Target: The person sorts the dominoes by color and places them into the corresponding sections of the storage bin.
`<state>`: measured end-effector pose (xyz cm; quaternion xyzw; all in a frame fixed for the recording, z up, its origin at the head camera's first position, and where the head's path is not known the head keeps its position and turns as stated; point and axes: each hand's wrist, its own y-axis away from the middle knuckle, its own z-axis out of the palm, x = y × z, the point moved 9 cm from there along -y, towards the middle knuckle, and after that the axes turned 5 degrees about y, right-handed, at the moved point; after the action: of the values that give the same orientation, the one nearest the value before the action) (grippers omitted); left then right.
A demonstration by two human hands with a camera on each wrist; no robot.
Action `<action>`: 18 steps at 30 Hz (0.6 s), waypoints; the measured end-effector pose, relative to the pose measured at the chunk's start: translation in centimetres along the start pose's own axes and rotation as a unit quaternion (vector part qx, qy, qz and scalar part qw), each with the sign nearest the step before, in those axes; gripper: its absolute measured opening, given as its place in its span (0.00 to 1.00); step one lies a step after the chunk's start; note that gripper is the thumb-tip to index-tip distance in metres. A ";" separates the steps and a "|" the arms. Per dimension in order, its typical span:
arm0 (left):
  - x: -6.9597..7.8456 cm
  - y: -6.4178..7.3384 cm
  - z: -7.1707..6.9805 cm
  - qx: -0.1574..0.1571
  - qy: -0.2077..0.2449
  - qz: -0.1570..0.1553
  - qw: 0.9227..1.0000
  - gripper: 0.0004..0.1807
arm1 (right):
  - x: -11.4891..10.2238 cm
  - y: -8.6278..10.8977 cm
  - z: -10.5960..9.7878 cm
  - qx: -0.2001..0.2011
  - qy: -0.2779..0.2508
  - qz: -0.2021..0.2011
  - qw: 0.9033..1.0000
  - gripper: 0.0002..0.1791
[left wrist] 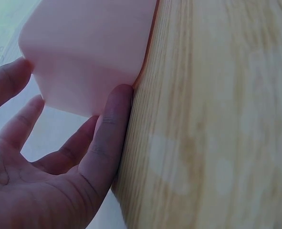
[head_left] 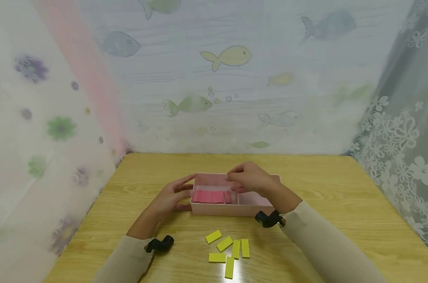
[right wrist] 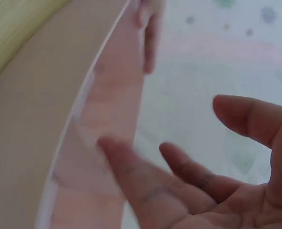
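Observation:
A long pink box (head_left: 222,210) stands on the table, split by a low divider (head_left: 238,199). Pink rectangular blocks (head_left: 209,197) stand in a row in its left part; one at the row's right end leans. My left hand (head_left: 166,199) touches the box's left end, its spread fingertips (left wrist: 114,102) against the end wall and near the lower edge in the left wrist view. Above the box's middle hovers my right hand (head_left: 250,179). In the right wrist view its thumb (right wrist: 241,114) and fingers stand apart with nothing between them.
Several yellow rectangular blocks (head_left: 217,258) lie scattered on the wooden table (head_left: 298,251) in front of the box. A curtain with fish prints (head_left: 235,98) hangs behind the table, and patterned fabric flanks both sides.

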<state>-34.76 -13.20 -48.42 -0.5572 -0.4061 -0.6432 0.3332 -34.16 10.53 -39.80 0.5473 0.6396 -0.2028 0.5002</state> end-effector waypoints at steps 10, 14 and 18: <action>0.1 0.2 0.0 0.010 0.001 -0.009 1.000 0.31 | -0.6 0.9 3.3 -0.054 -0.089 0.048 0.993 0.45; 0.1 0.1 0.1 0.009 0.000 -0.009 1.000 0.31 | -0.5 0.7 4.2 -0.062 -0.116 0.060 0.989 0.44; 0.0 0.2 0.2 0.007 0.003 -0.008 1.000 0.32 | -0.1 0.4 4.7 -0.064 -0.132 0.064 0.987 0.45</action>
<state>-34.53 -13.07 -48.41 -0.5496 -0.4140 -0.6445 0.3334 -31.89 6.82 -41.51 0.5220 0.5434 -0.1998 0.6264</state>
